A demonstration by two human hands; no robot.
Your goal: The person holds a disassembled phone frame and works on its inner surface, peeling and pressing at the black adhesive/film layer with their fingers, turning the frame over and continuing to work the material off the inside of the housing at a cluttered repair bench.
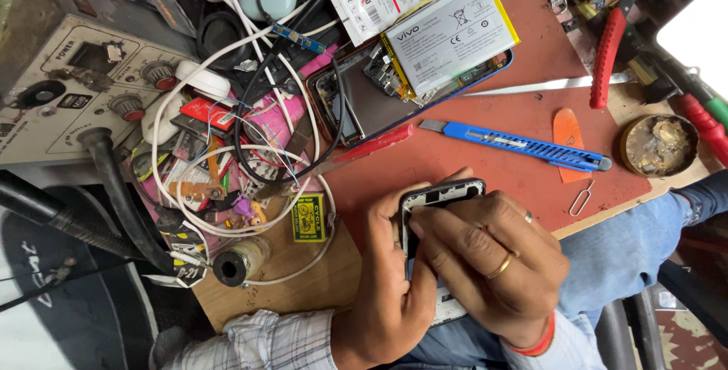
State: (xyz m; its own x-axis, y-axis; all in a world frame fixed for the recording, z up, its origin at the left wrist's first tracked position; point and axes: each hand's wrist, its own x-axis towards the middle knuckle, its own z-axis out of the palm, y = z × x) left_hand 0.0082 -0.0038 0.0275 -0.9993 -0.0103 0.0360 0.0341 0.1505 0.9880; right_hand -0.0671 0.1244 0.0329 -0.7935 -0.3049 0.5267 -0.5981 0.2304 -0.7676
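Phone frame, black, sits near the counter's front edge, above the person's lap. Left hand wraps it from below, grip closed around its side. Right hand lies over the top, fingers pressed together against the frame, gold ring on one finger; whether it pinches a tool cannot be told. Beyond the hands, a red mat carries a blue utility knife, an orange pry pick and a bent wire pin. Left of the hands, a yellow sticker and a solder spool lie by looping white cable. Farther back an opened phone holds a loose white battery. Red-handled pliers and a flux tin lie toward the right. A grey power unit stands far left.
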